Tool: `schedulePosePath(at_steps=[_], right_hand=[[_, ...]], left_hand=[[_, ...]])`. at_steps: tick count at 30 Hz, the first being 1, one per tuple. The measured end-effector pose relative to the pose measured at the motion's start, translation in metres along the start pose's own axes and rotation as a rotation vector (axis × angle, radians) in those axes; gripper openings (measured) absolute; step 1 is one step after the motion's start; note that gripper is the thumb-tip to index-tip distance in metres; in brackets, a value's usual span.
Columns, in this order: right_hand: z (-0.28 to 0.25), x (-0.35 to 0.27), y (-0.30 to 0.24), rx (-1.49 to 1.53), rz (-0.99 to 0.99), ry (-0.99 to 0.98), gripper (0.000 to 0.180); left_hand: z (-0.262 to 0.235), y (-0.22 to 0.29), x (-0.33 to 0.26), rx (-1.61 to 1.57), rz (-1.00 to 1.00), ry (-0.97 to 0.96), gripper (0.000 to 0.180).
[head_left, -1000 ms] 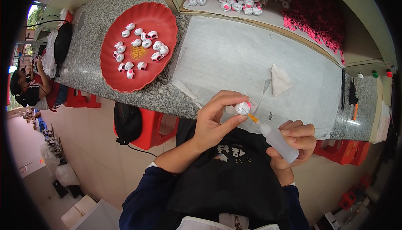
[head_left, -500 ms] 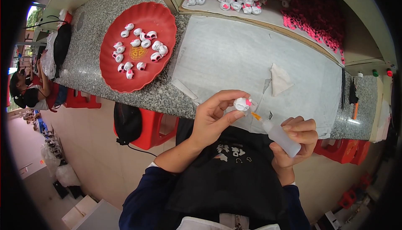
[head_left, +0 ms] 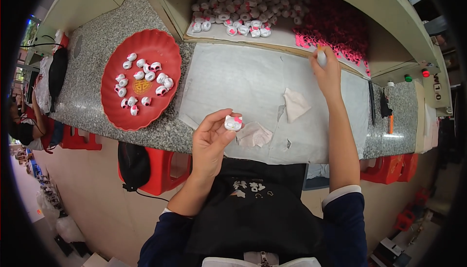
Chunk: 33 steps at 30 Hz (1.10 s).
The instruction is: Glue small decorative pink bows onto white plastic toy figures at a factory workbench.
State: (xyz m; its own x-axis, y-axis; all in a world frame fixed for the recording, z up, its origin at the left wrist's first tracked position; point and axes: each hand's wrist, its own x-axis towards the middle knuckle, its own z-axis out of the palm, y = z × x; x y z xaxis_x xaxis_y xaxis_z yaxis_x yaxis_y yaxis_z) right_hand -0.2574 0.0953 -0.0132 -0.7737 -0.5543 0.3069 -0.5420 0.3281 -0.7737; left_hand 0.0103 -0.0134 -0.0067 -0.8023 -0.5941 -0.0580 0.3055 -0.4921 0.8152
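Over a speckled grey stone counter (head_left: 92, 97) bearing a round red plastic plate (head_left: 160, 48), the left hand (head_left: 210, 143) pinches a small white figurine with a pink bow (head_left: 233, 122), while the right hand (head_left: 329, 75) grips a white bottle (head_left: 321, 57) near pink pieces (head_left: 335, 28).

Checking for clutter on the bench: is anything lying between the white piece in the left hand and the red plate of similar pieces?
Nothing visible: only bare speckled countertop lies between the white piece and the red plate.
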Motion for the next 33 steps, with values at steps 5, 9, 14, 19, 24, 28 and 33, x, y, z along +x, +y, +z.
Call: schedulePosePath(at_steps=[5, 9, 14, 19, 24, 28, 33], right_hand=[[0.003, 0.022, 0.013, -0.431, -0.188, 0.029, 0.018], [-0.001, 0.016, 0.01, -0.415, -0.212, -0.061, 0.015], [-0.004, -0.009, -0.013, -0.297, -0.268, 0.022, 0.011], [0.001, -0.078, -0.064, 0.227, 0.065, 0.021, 0.005], [0.007, -0.118, -0.088, 0.772, 0.3, -0.199, 0.007], [0.013, -0.129, -0.101, 0.95, 0.411, -0.212, 0.008], [0.017, -0.13, -0.1, 0.981, 0.452, -0.277, 0.008]], left_hand=[[0.001, 0.0, 0.002, -0.002, -0.02, -0.017, 0.036], [0.002, 0.001, 0.003, -0.011, -0.048, -0.021, 0.037], [0.006, -0.002, 0.005, 0.004, -0.045, -0.035, 0.037], [0.009, -0.004, 0.005, 0.028, -0.057, -0.083, 0.036], [0.012, -0.008, 0.001, 0.211, 0.021, -0.137, 0.035], [0.014, -0.008, 0.001, 0.55, 0.235, -0.182, 0.031], [0.023, -0.002, 0.0, 0.784, 0.378, -0.204, 0.027]])
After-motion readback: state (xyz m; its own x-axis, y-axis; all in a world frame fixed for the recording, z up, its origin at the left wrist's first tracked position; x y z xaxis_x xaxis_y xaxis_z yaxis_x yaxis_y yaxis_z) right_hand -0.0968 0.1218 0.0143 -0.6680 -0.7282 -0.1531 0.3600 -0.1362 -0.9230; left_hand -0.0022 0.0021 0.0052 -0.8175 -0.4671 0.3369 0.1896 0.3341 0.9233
